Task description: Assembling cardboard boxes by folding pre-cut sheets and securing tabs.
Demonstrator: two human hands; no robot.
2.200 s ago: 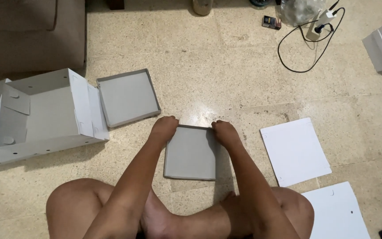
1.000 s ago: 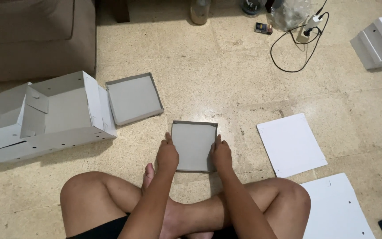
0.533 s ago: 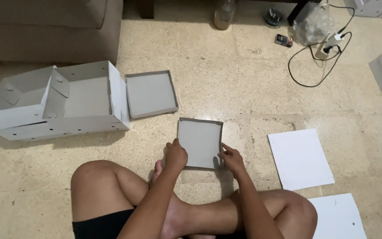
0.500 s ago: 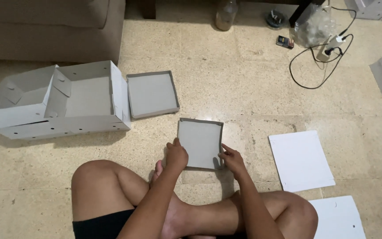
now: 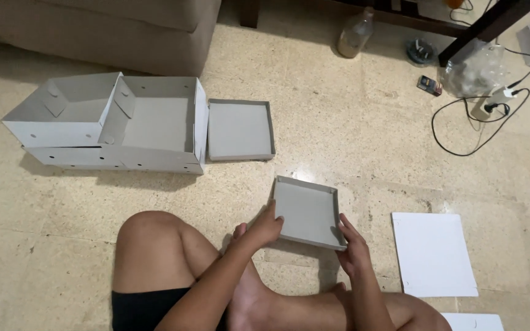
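Note:
I sit cross-legged on a speckled tile floor. A small grey cardboard tray (image 5: 307, 210) with low folded walls is between my hands, raised a little off the floor near my feet. My left hand (image 5: 264, 225) grips its near left edge. My right hand (image 5: 353, 247) holds its near right corner. A second grey tray (image 5: 240, 129) of the same kind lies flat on the floor farther away, to the left.
A large white folded cardboard box (image 5: 113, 122) stands at the left, touching the far tray. A flat white sheet (image 5: 432, 252) lies at the right, another (image 5: 472, 322) at the bottom edge. A sofa (image 5: 105, 27), a bottle (image 5: 355, 35), a black cable (image 5: 480, 125) and a plug strip (image 5: 487, 104) lie beyond.
The tray lay flat under both hands; now both hands hold it by its near edge, drawn closer to me and lifted slightly. The camera view has tilted up and to the left.

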